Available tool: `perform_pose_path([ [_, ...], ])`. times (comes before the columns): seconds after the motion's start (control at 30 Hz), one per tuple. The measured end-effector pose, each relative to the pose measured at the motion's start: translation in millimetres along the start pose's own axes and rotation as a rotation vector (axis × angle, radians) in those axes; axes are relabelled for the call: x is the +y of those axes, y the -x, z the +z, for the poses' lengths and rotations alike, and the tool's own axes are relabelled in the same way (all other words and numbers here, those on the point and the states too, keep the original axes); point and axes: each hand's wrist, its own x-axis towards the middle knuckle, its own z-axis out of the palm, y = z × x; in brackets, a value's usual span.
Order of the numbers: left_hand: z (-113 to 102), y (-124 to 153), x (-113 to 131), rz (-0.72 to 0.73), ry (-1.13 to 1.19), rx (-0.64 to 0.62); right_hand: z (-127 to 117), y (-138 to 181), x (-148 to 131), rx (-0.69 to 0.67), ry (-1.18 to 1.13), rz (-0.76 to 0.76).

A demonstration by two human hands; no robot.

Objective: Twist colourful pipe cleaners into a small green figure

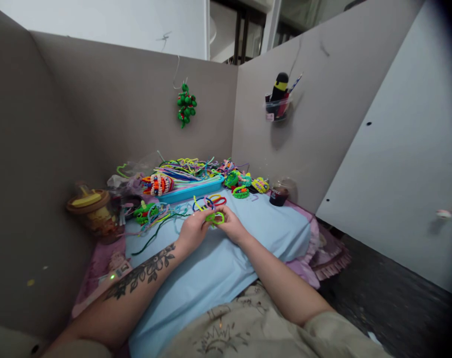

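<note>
Between my two hands is a lime-green pipe cleaner (219,219), bent into a loop. My left hand (193,229) pinches it from the left, and my right hand (230,224) grips its other side, fingertips close together. Just beyond my fingers lie a blue pipe cleaner loop (204,202) and a red one (220,200). A dark green pipe cleaner (151,238) trails over the light blue cloth (248,248) to the left of my hands. Parts of the held loop are hidden by my fingers.
Behind my hands stands a blue tray (196,190) heaped with pipe cleaners. Finished pieces surround it, among them a striped one (161,184) and a green one (145,213). A lidded tumbler (93,211) stands left, a dark drink cup (278,195) right. Grey panels (136,99) enclose the table.
</note>
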Motion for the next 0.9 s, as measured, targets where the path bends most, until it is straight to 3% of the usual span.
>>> perform_pose_path([
  [0.13, -1, 0, 3, -0.022, 0.016, -0.016, -1, -1, 0, 0.071, 0.058, -0.023],
  [0.27, -1, -1, 7, -0.065, 0.153, 0.098, -2, -2, 3, 0.080, 0.118, -0.070],
  [0.43, -5, -3, 12, -0.132, 0.268, 0.255, 3, 3, 3, -0.127, 0.307, -0.104],
  [0.63, -9, -9, 11, -0.206, 0.404, 0.321, -1, 6, 4, -0.322, 0.759, -0.348],
  [0.7, -10, -11, 10, -0.247, 0.478, 0.309, -2, 5, 2, -0.264, 0.787, -0.382],
  [0.9, -6, -17, 8, -0.366, 0.734, 0.197, 0, 7, -13, 0.157, 0.660, -0.385],
])
